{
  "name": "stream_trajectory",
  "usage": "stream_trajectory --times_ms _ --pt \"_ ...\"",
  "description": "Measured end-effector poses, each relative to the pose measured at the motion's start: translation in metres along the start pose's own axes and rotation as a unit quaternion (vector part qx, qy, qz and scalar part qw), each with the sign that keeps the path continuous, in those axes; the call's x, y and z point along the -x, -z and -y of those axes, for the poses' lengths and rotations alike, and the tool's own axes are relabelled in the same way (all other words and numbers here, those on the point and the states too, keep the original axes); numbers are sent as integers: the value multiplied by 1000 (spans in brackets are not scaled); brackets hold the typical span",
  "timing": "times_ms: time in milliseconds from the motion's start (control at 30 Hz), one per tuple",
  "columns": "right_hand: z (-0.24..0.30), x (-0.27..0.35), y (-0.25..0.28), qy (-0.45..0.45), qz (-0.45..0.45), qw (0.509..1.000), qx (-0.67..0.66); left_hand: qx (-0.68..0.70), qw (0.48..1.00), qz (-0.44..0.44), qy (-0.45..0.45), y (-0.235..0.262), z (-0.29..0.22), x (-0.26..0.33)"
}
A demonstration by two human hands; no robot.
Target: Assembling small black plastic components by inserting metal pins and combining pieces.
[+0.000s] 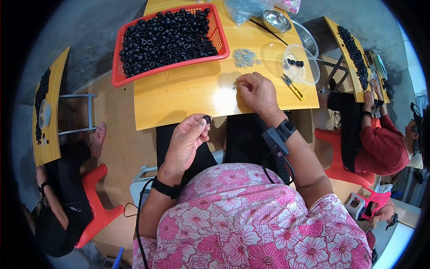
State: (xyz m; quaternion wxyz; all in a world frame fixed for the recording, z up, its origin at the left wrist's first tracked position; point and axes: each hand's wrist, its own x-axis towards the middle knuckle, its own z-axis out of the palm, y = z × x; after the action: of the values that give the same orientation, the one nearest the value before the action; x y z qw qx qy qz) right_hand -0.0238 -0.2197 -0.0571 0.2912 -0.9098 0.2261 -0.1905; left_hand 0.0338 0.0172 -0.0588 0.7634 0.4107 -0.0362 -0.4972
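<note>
My left hand (pixel 187 138) is closed, with a small round black cap (pixel 207 119) pinched between thumb and fingers just off the table's near edge. My right hand (pixel 259 93) rests on the yellow table (pixel 179 101), thumb and fingers pressed together beside a few tiny silvery pieces (pixel 234 85). Whatever lies between those fingertips is too small to make out. Beyond that hand is a loose pile of small silvery pieces (pixel 245 58). A red plastic basket (pixel 217 33) heaped with black caps (pixel 165 42) stands on the far left of the table.
To the right lie yellow-handled snips (pixel 294 88) and a clear plastic bowl (pixel 310 77) holding several black caps. A metal bowl (pixel 276 21) and a plastic bag (pixel 244 10) sit farther back. People work at side tables, left (pixel 56 112) and right (pixel 336 31).
</note>
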Motion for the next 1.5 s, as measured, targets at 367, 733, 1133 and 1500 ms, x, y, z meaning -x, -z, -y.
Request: stream_trajectory --times_ms 367,733,1133,1500 --pt "-2 -2 -2 28 9 998 50 -1 1000 -4 1 1 1 0" --pt "-9 -1 -4 -4 -22 999 -33 -1 1000 -1 0 1 0 0" --pt "-15 0 -9 -44 -54 980 -185 6 1000 7 -6 3 1 2" --pt "-4 3 -4 -33 -17 995 -88 1 1000 6 -5 2 -1 1"
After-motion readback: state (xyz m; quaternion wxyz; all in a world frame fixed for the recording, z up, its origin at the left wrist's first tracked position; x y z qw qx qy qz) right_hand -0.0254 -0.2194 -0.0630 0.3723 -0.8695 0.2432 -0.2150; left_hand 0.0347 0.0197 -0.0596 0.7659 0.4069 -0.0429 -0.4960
